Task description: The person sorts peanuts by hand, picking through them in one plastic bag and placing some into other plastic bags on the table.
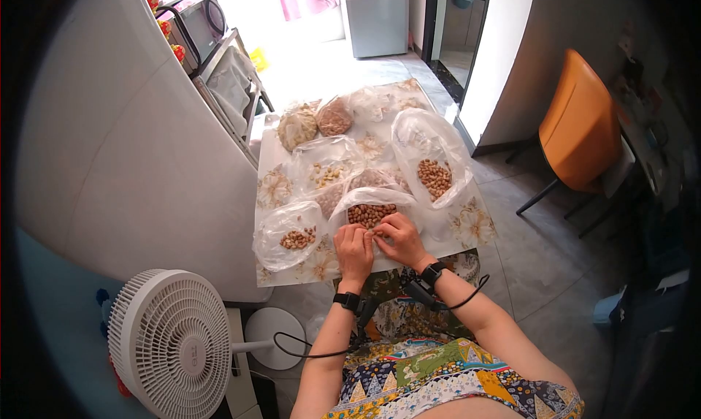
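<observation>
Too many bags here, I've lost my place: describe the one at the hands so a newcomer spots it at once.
Start at the flowered table and go to its near edge, by the person's body. Around the middle there lies an open plastic bag of reddish-brown nuts. Only this bag has the left hand and right hand at it.

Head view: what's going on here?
A person's left hand and right hand meet over the near side of an open plastic bag of brown nuts. Anything between them is too small to tell. On the flowered table, a left bag and a right bag hold more.
</observation>
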`<state>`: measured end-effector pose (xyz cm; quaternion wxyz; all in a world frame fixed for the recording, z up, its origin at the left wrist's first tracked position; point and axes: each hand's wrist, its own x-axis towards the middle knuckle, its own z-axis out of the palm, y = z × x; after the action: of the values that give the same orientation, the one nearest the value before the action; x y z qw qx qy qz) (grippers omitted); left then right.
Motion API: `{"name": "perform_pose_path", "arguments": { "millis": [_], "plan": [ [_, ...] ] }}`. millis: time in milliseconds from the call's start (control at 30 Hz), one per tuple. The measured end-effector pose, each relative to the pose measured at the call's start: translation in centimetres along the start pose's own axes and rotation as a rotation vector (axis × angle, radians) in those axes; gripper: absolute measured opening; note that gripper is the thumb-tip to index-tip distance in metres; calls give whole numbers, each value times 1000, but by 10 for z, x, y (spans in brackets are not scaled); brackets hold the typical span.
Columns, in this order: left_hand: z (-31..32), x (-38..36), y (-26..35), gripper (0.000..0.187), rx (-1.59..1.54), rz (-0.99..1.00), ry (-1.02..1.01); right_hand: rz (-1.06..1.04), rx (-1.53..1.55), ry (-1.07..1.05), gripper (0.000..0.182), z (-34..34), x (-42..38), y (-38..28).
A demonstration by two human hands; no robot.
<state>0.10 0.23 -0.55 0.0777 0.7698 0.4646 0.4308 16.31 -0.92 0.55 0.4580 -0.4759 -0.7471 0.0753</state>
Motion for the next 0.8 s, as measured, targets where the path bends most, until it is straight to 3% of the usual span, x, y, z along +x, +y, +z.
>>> {"name": "perform_pose_path", "arguments": {
  "millis": [800],
  "plan": [
    [-1,1,2,15,7,4,15,-2,-8,-14,14,0,0,0]
  ]
}}
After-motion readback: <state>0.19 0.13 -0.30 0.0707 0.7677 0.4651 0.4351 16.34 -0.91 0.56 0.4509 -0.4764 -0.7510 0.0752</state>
